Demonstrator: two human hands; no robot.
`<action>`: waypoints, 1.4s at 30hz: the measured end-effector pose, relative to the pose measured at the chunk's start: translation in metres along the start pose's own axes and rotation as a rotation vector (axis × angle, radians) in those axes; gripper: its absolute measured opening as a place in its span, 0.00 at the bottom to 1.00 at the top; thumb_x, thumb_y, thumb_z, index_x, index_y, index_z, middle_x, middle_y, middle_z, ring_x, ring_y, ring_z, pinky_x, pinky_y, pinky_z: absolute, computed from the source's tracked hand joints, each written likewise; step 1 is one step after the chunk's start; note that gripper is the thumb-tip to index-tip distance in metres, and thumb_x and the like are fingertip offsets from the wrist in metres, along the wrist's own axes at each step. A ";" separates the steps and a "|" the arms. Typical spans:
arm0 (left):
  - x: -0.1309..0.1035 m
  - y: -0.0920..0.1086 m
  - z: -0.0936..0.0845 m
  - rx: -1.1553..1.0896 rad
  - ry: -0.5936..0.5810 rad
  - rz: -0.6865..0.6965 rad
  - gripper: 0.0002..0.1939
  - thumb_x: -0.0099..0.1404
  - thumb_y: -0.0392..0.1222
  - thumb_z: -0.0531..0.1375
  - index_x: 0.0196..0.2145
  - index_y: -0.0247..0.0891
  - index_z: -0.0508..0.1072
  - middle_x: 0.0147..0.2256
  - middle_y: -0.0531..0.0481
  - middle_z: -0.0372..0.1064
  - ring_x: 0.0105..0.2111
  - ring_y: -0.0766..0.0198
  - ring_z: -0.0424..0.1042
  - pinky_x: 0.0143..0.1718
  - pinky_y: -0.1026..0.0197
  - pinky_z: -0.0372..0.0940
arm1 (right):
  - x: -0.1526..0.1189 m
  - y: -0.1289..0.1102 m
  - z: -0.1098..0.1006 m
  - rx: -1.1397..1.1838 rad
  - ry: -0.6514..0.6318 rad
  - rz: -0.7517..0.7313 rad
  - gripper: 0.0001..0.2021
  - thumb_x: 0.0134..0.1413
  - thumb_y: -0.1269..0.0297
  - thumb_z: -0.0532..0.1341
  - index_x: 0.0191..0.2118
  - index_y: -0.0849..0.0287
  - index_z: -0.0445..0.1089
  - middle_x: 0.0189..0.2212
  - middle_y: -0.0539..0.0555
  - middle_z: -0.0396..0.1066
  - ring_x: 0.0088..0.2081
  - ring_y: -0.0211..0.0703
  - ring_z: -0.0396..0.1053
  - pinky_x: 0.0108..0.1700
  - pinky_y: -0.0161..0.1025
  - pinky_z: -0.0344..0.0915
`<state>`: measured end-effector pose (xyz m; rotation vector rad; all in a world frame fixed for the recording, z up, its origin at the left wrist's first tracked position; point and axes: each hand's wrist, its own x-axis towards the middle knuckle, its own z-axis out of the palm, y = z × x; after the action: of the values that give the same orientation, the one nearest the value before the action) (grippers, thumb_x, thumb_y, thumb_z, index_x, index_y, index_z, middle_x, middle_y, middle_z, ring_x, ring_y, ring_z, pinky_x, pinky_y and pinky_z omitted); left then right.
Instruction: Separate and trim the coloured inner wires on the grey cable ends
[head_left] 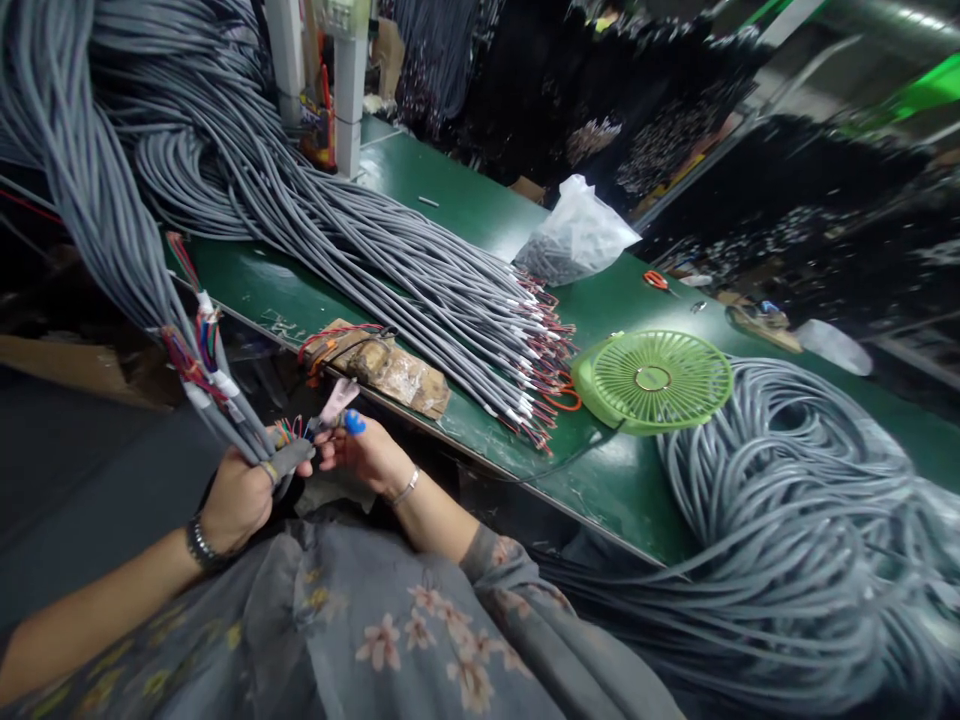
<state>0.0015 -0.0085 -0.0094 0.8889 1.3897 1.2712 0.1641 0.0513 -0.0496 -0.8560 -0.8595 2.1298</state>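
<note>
My left hand [238, 500] is closed round a bundle of grey cables [238, 425] near their stripped ends. Thin coloured wires [291, 430] fan out just beyond my left fingers. Close beside it, my right hand [373, 460] is pinched at the wire ends, with a blue cover [354, 422] on one fingertip. A pale pink, flat-ended piece [339, 398] sticks up at the right fingertips; its kind is unclear, and my fingers partly hide it. More coloured wire ends [206, 330] show among the hanging cables to the left.
On the green table [465, 215] lie many grey cables [420, 280] with red-and-dark wire ends. A wooden block [405, 375] sits at the near edge. Farther right are a green fan [652, 380], a plastic bag [577, 235], orange-handled scissors [655, 281] and a large cable coil [795, 520].
</note>
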 end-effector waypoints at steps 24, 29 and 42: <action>0.002 0.013 0.003 -0.018 0.009 -0.018 0.16 0.44 0.54 0.79 0.17 0.44 0.82 0.18 0.48 0.77 0.22 0.60 0.72 0.28 0.59 0.67 | 0.013 -0.011 0.002 0.050 0.273 -0.002 0.29 0.67 0.33 0.71 0.32 0.58 0.75 0.25 0.50 0.72 0.25 0.36 0.63 0.30 0.34 0.70; 0.008 0.013 0.013 -0.031 0.008 -0.002 0.16 0.44 0.54 0.79 0.15 0.44 0.81 0.18 0.48 0.77 0.23 0.59 0.72 0.28 0.57 0.67 | 0.021 -0.015 0.005 0.043 0.201 -0.087 0.31 0.68 0.30 0.69 0.36 0.58 0.79 0.26 0.49 0.72 0.28 0.38 0.66 0.33 0.35 0.73; 0.013 0.006 0.012 -0.029 -0.043 -0.041 0.12 0.43 0.50 0.78 0.15 0.44 0.82 0.18 0.49 0.76 0.22 0.61 0.71 0.29 0.58 0.67 | 0.016 -0.014 0.010 0.130 0.232 -0.060 0.24 0.62 0.41 0.78 0.33 0.58 0.80 0.30 0.52 0.79 0.29 0.36 0.69 0.32 0.31 0.72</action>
<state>0.0095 0.0073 -0.0049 0.8591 1.3459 1.2317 0.1522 0.0680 -0.0378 -0.9735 -0.6142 1.9639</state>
